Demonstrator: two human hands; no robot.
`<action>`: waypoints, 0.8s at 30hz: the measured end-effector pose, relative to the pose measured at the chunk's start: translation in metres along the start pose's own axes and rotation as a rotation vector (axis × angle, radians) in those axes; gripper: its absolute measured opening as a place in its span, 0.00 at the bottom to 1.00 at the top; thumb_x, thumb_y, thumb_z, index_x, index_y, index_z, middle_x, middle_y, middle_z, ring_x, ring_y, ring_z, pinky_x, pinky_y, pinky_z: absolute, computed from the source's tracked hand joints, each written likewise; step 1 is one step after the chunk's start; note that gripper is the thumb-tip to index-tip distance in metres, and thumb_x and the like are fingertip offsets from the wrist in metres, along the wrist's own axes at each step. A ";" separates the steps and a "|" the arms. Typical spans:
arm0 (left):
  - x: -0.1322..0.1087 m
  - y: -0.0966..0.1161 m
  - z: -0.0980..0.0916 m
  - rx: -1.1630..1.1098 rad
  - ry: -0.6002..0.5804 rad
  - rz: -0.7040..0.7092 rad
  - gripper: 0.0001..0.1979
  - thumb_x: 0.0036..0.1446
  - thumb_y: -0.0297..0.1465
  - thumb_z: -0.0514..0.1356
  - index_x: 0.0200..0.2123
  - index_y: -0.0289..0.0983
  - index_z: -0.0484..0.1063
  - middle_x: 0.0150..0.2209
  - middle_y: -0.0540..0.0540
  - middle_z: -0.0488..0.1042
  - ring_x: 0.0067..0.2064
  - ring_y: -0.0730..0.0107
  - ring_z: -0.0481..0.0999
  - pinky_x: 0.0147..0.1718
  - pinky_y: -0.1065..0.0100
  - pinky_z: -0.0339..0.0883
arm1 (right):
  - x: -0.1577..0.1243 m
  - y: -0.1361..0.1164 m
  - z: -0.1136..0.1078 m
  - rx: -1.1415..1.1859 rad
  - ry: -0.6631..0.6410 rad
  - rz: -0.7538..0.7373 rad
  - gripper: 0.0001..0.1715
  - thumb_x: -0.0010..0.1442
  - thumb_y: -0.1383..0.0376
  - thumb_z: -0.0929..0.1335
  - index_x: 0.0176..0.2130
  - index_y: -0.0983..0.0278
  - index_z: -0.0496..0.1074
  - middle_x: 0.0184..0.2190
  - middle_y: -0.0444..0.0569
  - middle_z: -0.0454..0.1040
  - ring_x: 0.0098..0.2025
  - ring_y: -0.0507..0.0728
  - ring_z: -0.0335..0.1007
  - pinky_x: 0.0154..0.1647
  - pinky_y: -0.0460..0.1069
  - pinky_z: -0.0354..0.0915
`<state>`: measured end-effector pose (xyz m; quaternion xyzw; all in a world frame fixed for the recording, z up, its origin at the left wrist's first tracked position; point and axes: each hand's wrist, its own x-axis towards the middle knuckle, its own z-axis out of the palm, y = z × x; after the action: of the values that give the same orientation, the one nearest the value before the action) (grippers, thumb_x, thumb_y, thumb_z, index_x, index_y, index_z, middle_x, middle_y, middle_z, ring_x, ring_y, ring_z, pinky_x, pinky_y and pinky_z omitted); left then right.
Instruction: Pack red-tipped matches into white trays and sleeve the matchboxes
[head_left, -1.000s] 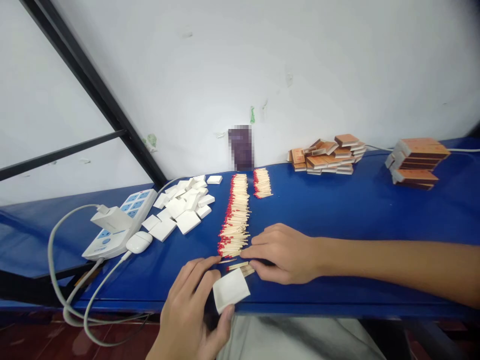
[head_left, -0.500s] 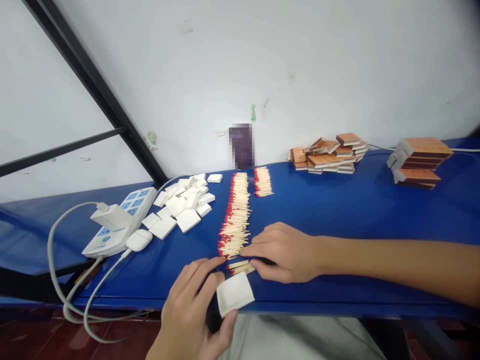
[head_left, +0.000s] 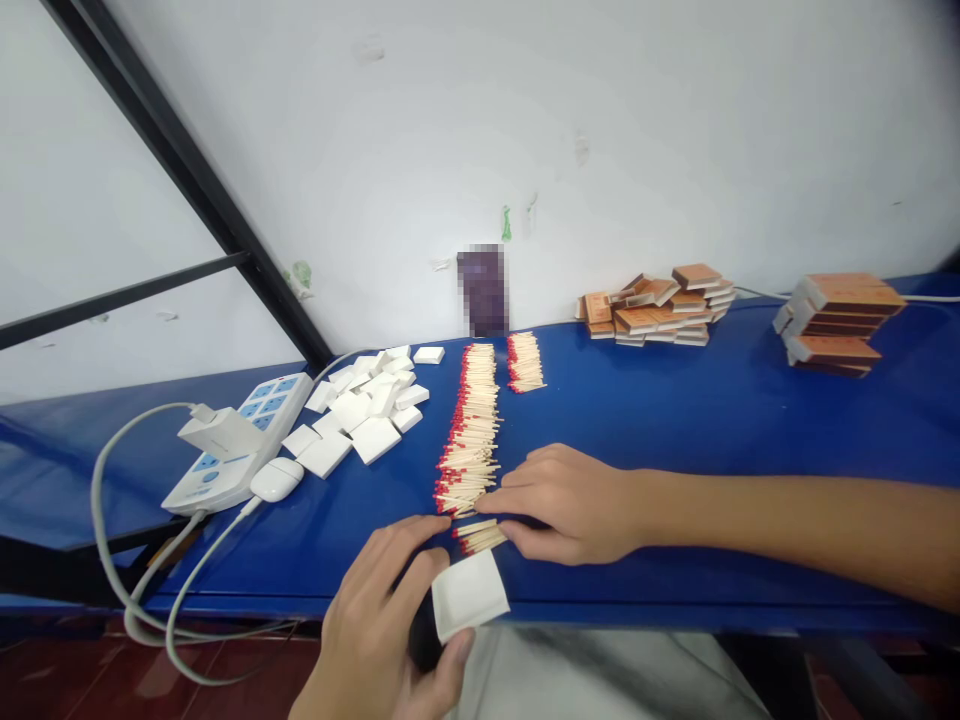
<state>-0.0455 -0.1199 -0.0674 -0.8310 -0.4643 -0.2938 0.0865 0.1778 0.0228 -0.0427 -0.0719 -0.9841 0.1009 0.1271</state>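
small bundle of matches (head_left: 480, 535) lies at near table edge, pinched by right hand (head_left: 570, 505), fingers closed on it. left hand (head_left: 390, 630) grips white inner tray (head_left: 469, 595) just beside. long match row (head_left: 469, 430) behind; white trays pile (head_left: 367, 405) left, matchbox sleeves (head_left: 660, 310) far right on blue table (head_left: 712, 420).

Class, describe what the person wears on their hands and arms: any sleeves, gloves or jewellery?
The left hand and right hand are bare: no gloves, rings or watch. The right forearm is unsleeved up to the picture's edge.
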 end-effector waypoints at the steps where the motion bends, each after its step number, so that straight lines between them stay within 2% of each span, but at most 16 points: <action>1: 0.000 0.000 0.000 -0.002 -0.005 -0.001 0.12 0.58 0.33 0.57 0.45 0.36 0.67 0.50 0.34 0.71 0.50 0.52 0.73 0.45 0.55 0.70 | 0.000 0.000 0.000 0.002 0.001 0.002 0.17 0.68 0.63 0.60 0.50 0.63 0.73 0.32 0.46 0.77 0.31 0.54 0.68 0.30 0.50 0.50; 7: 0.001 0.000 -0.003 -0.043 -0.031 0.034 0.13 0.59 0.35 0.57 0.45 0.36 0.68 0.51 0.34 0.73 0.48 0.52 0.75 0.43 0.56 0.72 | -0.001 0.001 0.002 0.015 0.014 0.006 0.18 0.69 0.62 0.60 0.51 0.63 0.73 0.33 0.47 0.78 0.31 0.54 0.69 0.32 0.49 0.53; 15: -0.002 0.000 -0.006 0.007 -0.085 0.059 0.16 0.60 0.39 0.58 0.47 0.36 0.70 0.53 0.33 0.75 0.51 0.48 0.77 0.49 0.50 0.72 | -0.001 0.001 0.002 0.023 0.007 -0.004 0.17 0.69 0.62 0.60 0.50 0.63 0.73 0.35 0.47 0.79 0.32 0.54 0.69 0.33 0.49 0.56; 24: 0.002 0.001 -0.011 -0.011 -0.140 0.053 0.15 0.63 0.42 0.56 0.45 0.37 0.70 0.54 0.34 0.75 0.52 0.48 0.74 0.49 0.51 0.72 | -0.001 0.001 0.002 0.019 0.012 0.000 0.17 0.69 0.63 0.60 0.50 0.63 0.73 0.34 0.47 0.78 0.31 0.54 0.69 0.32 0.49 0.55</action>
<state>-0.0487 -0.1235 -0.0572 -0.8621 -0.4452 -0.2352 0.0571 0.1785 0.0231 -0.0454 -0.0713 -0.9823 0.1099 0.1339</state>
